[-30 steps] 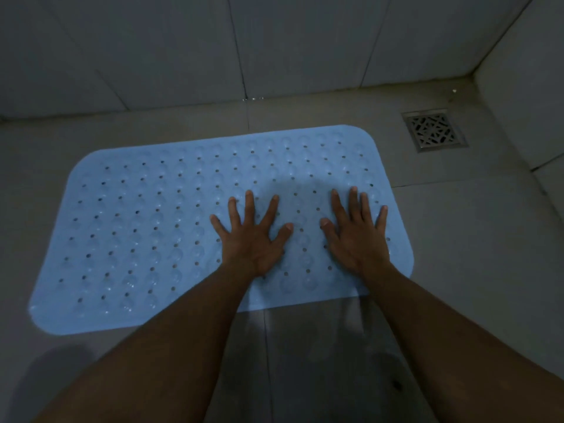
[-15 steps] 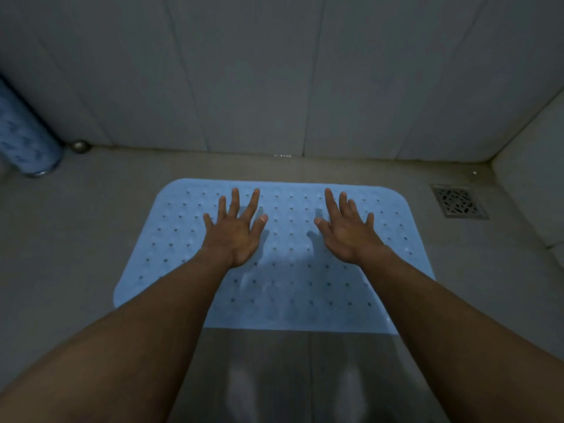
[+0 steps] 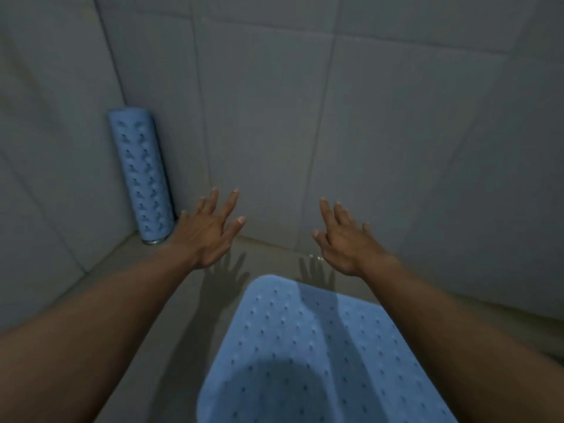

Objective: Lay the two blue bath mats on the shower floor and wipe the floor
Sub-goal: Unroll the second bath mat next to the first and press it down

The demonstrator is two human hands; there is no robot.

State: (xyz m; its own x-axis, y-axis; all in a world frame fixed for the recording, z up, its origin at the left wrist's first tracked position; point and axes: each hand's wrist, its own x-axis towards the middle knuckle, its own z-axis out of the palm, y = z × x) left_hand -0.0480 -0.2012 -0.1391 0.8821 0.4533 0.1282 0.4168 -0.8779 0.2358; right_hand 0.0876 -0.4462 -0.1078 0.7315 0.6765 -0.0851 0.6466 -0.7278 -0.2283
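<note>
Progress: one flat mat (image 3: 320, 355) down on shower floor (image 3: 128, 300) | rolled mat (image 3: 142, 178) upright in left corner, unlaid | I see left hand (image 3: 207, 236), right hand (image 3: 345, 242) spread, empty, raised | wiping undone, I judge

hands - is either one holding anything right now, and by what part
Nothing is held. The left hand and right hand are both open with fingers spread, raised off the flat mat.

Head view, down toward tiled corner
</note>
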